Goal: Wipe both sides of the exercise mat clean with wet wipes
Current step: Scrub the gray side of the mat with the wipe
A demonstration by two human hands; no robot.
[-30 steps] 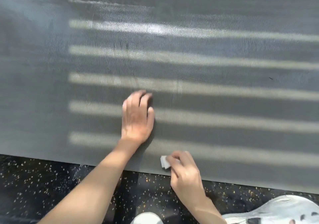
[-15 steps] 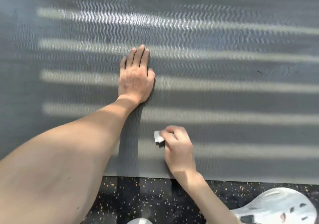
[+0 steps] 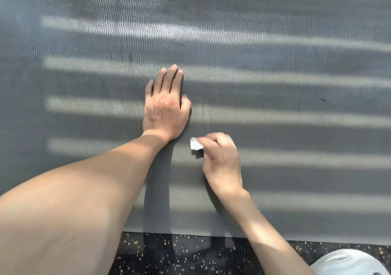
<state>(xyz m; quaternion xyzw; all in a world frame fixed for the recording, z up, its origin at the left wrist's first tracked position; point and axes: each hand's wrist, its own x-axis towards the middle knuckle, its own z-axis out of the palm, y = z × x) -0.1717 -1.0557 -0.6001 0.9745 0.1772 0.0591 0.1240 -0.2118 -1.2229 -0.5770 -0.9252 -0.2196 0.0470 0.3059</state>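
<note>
wiping the grey mat with a folded wipe, one hand bracing

nearest, the speckled floor (image 3: 190, 253) meets the exercise mat (image 3: 296, 126) edge. on the mat, the right hand (image 3: 222, 160) pinches a small wet wipe (image 3: 195, 144) in curled fingers against the surface; just beyond, the left hand (image 3: 165, 105) lies flat, fingers straight, pressing down. the wipe is tiny, so patches could likely be missed, and the mat could creep if the bracing eases.

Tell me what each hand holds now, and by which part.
The right hand pinches the wet wipe by one end, the other sticking out. The left hand lies flat on the mat, holding nothing.
</note>
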